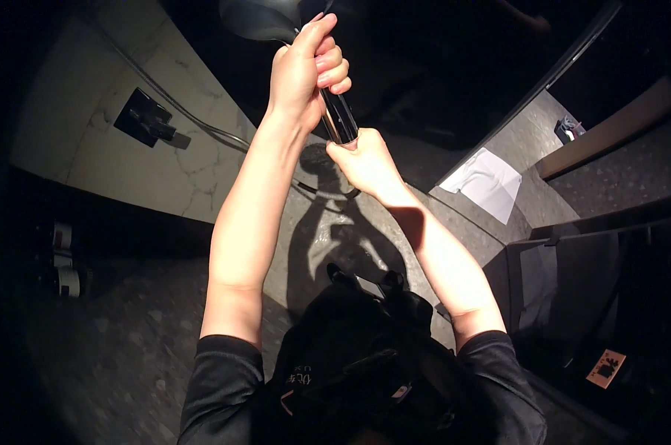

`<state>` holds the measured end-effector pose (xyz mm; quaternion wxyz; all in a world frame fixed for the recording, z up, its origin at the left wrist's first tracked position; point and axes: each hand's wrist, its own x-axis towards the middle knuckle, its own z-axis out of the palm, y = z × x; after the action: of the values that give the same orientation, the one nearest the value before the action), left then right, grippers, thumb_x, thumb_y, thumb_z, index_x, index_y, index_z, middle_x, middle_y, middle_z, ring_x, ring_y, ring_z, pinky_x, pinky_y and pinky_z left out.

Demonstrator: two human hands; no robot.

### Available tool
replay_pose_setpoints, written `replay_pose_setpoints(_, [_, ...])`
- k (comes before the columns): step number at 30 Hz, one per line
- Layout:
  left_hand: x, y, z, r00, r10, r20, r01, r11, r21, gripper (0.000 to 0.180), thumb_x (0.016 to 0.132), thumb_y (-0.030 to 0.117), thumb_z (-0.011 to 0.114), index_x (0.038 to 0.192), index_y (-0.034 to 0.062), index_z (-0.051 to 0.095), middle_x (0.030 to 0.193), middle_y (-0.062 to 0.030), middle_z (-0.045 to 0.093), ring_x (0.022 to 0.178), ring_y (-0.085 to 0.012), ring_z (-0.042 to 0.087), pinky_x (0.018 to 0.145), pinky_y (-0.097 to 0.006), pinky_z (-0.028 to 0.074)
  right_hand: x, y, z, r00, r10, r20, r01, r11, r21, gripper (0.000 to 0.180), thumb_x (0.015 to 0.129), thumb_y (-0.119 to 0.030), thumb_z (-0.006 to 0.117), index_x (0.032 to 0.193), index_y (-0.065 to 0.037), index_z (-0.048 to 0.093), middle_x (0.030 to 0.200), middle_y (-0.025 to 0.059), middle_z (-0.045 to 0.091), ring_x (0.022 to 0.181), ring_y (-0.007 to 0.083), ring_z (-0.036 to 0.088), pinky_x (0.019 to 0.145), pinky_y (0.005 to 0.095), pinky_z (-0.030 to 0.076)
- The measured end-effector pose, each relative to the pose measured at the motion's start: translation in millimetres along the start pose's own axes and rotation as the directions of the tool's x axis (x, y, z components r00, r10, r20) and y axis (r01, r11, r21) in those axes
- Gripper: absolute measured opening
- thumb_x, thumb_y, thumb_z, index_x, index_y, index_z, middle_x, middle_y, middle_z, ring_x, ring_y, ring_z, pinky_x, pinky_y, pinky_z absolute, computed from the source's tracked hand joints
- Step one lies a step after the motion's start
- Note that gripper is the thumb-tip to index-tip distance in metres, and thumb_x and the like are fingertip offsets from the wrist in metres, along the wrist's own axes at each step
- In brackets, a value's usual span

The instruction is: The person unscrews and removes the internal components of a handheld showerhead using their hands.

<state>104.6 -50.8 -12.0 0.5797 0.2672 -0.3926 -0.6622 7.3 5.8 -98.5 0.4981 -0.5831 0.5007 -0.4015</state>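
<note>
A glossy black hand shower (pixel 337 119) with a broad, rounded dark head (pixel 263 18) is held up in front of me, its head partly cut off by the top edge. My left hand (pixel 306 70) is wrapped around the upper handle, just below the head. At the handle's bottom end, my right hand (pixel 367 159) closes around the joint, where a thin pale ring shows. Beneath my hands, a grey flexible hose (pixel 209 131) runs from the upper left and curves near my right wrist. Where it meets the handle is hidden by my right hand.
On the left, a pale marbled panel (pixel 194 67) carries a black square fitting (pixel 151 119). A white cloth or sheet (pixel 487 184) lies on the right, near a brown beam (pixel 610 132). An orange-brown card or box (pixel 606 368) is at lower right. White objects (pixel 67 280) are at far left.
</note>
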Motion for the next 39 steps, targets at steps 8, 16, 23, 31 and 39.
replay_pose_setpoints(8, [-5, -19, 26, 0.960, 0.181, -0.212, -0.168, 0.983, 0.076, 0.036, 0.087, 0.023, 0.056, 0.060, 0.0144, 0.035, 0.047, 0.0055, 0.026, 0.039, -0.0064, 0.027, 0.041, -0.023, 0.026, 1, 12, -10, 0.943, -0.155, -0.296, 0.105, 0.979, -0.176, 0.023, 0.072, -0.013, 0.063, 0.061, 0.002, 0.050, 0.050, 0.0107, 0.050, 0.047, 0.0152, 0.049, 0.048, 0.0326, 0.039])
replay_pose_setpoints(16, [3, -52, 15, 0.793, 0.285, -0.538, -0.308, 0.950, 0.050, 0.025, 0.087, 0.019, 0.054, 0.068, 0.0086, 0.042, 0.049, 0.0026, 0.033, 0.037, -0.0081, 0.030, 0.038, -0.025, 0.029, 5, 38, -15, 0.856, -0.332, -0.397, 0.039, 0.805, -0.592, 0.013, 0.073, -0.013, 0.060, 0.070, -0.001, 0.055, 0.066, 0.0221, 0.060, 0.069, 0.0395, 0.061, 0.063, 0.0457, 0.049])
replay_pose_setpoints(23, [-11, -34, 2, 0.972, -0.022, -0.235, 0.004, 0.997, -0.074, 0.033, 0.085, 0.017, 0.056, 0.060, 0.0140, 0.034, 0.047, 0.0060, 0.026, 0.038, -0.0070, 0.027, 0.041, -0.024, 0.025, -30, 32, -52, 0.893, -0.111, 0.436, -0.141, 0.850, 0.507, 0.023, 0.094, -0.021, 0.049, 0.103, 0.001, 0.054, 0.080, 0.0036, 0.060, 0.070, 0.0067, 0.052, 0.066, 0.0208, 0.044])
replay_pose_setpoints(31, [-28, -12, 28, 0.974, 0.067, -0.215, -0.070, 0.997, -0.009, 0.038, 0.087, 0.018, 0.054, 0.057, 0.0166, 0.030, 0.046, 0.0063, 0.027, 0.037, -0.0061, 0.027, 0.040, -0.022, 0.025, -48, 14, -43, 0.954, -0.243, 0.176, 0.176, 0.929, 0.326, 0.022, 0.093, -0.018, 0.051, 0.084, 0.001, 0.058, 0.079, 0.0041, 0.061, 0.073, 0.0100, 0.055, 0.072, 0.0236, 0.044])
replay_pose_setpoints(39, [-31, -19, 28, 0.906, 0.225, -0.357, -0.237, 0.971, 0.011, 0.035, 0.087, 0.018, 0.054, 0.058, 0.0143, 0.034, 0.048, 0.0046, 0.026, 0.041, -0.0076, 0.027, 0.044, -0.024, 0.026, -53, 15, -25, 0.737, -0.643, -0.208, 0.456, 0.701, -0.548, 0.021, 0.082, -0.013, 0.063, 0.094, 0.004, 0.058, 0.073, 0.0086, 0.061, 0.073, 0.0226, 0.058, 0.081, 0.0334, 0.043])
